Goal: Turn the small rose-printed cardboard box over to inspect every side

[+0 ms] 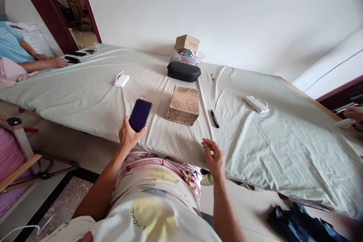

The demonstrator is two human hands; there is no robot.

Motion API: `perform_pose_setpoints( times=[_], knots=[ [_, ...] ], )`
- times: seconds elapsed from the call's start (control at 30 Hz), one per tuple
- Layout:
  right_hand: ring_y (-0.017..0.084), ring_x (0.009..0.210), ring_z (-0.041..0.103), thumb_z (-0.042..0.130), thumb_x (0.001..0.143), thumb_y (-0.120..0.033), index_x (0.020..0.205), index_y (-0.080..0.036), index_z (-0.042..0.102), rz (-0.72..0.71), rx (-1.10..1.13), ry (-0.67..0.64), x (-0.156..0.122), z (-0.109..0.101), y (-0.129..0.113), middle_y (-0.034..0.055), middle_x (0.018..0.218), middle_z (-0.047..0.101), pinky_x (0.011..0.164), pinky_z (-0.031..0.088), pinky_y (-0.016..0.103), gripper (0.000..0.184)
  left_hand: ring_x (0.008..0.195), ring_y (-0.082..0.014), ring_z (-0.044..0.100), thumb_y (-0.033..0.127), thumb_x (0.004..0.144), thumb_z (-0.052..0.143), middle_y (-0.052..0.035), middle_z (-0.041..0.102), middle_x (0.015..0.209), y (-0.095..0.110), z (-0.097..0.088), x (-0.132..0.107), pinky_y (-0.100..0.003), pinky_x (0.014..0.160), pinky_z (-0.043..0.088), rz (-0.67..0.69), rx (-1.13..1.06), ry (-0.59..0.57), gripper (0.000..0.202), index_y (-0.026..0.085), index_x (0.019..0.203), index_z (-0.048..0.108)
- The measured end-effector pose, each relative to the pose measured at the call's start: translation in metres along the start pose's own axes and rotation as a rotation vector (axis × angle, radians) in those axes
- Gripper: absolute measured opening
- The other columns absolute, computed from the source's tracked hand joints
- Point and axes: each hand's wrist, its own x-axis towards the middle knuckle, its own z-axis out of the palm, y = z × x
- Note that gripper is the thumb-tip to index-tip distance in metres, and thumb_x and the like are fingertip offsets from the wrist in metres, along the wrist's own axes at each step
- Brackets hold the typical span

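A dark-screened smartphone (140, 114) with a ring at its top end is gripped in my left hand (129, 136), thumb along its right edge. My right hand (214, 155) hovers at the table's front edge, fingers loosely bent and apart, holding nothing. Between and beyond the hands sits a brown cardboard box (184, 106) covered in black scribbled lines. To the box's right lies a black marker (214, 118), the thing nearest my right hand. Behind the box is a black zip case (183, 72).
A cloth-covered table (159, 140) spans the view. White power banks (121, 80) with looped cables lie left and right. At the back, a plastic basket (188, 57) carries a small carton (187, 42). Another person's hands (53, 61) rest at far left; a further hand shows at the right edge.
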Motion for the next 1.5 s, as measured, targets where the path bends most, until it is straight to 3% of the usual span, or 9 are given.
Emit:
perform_pose_setpoints(
  times=[0.1, 0.27, 0.37, 0.57, 0.77, 0.93, 1.33, 1.5],
  knots=[
    [0.022, 0.086, 0.07, 0.057, 0.095, -0.055, 0.117, -0.019, 0.07, 0.003, 0.17, -0.179, -0.014, 0.022, -0.024, 0.0107, 0.1, 0.075, 0.079, 0.057, 0.034, 0.044, 0.113, -0.0308, 0.067, 0.048, 0.074, 0.077, -0.0118, 0.067, 0.124, 0.011, 0.005, -0.018, -0.041, 0.096, 0.055, 0.027, -0.223, -0.061, 0.074, 0.021, 0.135, 0.045],
    [0.019, 0.098, 0.071, 0.062, 0.096, -0.061, 0.146, -0.023, 0.049, 0.064, 0.551, -0.698, -0.043, 0.059, -0.072, 0.0108, 0.124, 0.071, 0.083, 0.058, 0.033, 0.064, 0.108, -0.026, 0.068, 0.051, 0.074, 0.079, -0.0102, 0.066, 0.122, 0.029, 0.026, -0.052, -0.038, 0.091, 0.056, 0.1, -0.49, -0.189, 0.074, 0.022, 0.132, 0.045],
    [0.021, 0.097, 0.071, 0.063, 0.095, -0.065, 0.143, -0.021, 0.047, 0.077, 0.69, -0.871, -0.056, 0.072, -0.088, 0.0094, 0.113, 0.073, 0.08, 0.058, 0.033, 0.067, 0.117, -0.031, 0.065, 0.053, 0.07, 0.083, -0.0127, 0.064, 0.128, 0.034, 0.038, -0.066, -0.044, 0.098, 0.055, 0.129, -0.47, -0.176, 0.081, 0.021, 0.134, 0.045],
    [0.019, 0.083, 0.068, 0.06, 0.095, -0.067, 0.113, -0.021, 0.054, 0.121, 0.64, -0.809, -0.062, 0.072, -0.092, 0.0033, 0.087, 0.071, 0.077, 0.055, 0.033, 0.05, 0.146, -0.036, 0.044, 0.064, 0.073, 0.082, -0.0194, 0.045, 0.155, 0.029, 0.047, -0.077, -0.05, 0.12, 0.041, 0.259, -0.469, -0.154, 0.105, 0.019, 0.153, 0.032],
    [0.018, 0.076, 0.063, 0.052, 0.097, -0.072, 0.11, -0.023, 0.055, 0.113, 0.626, -0.731, -0.058, 0.071, -0.09, -0.0004, 0.078, 0.064, 0.075, 0.053, 0.033, 0.051, 0.152, -0.0305, 0.037, 0.07, 0.096, 0.048, -0.0158, 0.04, 0.159, 0.032, 0.038, -0.08, -0.044, 0.126, 0.033, 0.397, -0.539, -0.179, 0.083, 0.021, 0.16, 0.027],
    [0.016, 0.068, 0.06, 0.063, 0.09, -0.072, 0.107, -0.024, 0.053, 0.151, 0.634, -0.698, -0.053, 0.072, -0.088, -0.0023, 0.073, 0.061, 0.064, 0.052, 0.031, 0.051, 0.152, -0.0307, 0.037, 0.079, 0.096, 0.034, -0.0175, 0.041, 0.158, 0.041, 0.033, -0.082, -0.043, 0.127, 0.032, 0.454, -0.576, -0.176, 0.091, 0.017, 0.161, 0.025],
    [0.016, 0.066, 0.06, 0.051, 0.098, -0.069, 0.1, -0.023, 0.056, 0.132, 0.544, -0.605, -0.058, 0.07, -0.085, -0.0014, 0.073, 0.062, 0.065, 0.053, 0.031, 0.047, 0.153, -0.0342, 0.034, 0.078, 0.095, 0.041, -0.0207, 0.036, 0.16, 0.042, 0.036, -0.09, -0.048, 0.127, 0.029, 0.454, -0.597, -0.194, 0.092, 0.016, 0.16, 0.026],
    [0.018, 0.071, 0.065, 0.047, 0.104, -0.059, 0.097, -0.024, 0.054, 0.004, 0.373, -0.636, -0.055, 0.064, -0.088, 0.0008, 0.077, 0.067, 0.07, 0.051, 0.032, 0.037, 0.151, -0.0357, 0.035, 0.071, 0.085, 0.066, -0.021, 0.036, 0.159, 0.039, 0.041, -0.084, -0.05, 0.126, 0.03, 0.39, -0.584, -0.201, 0.1, 0.016, 0.159, 0.025]
  ],
)
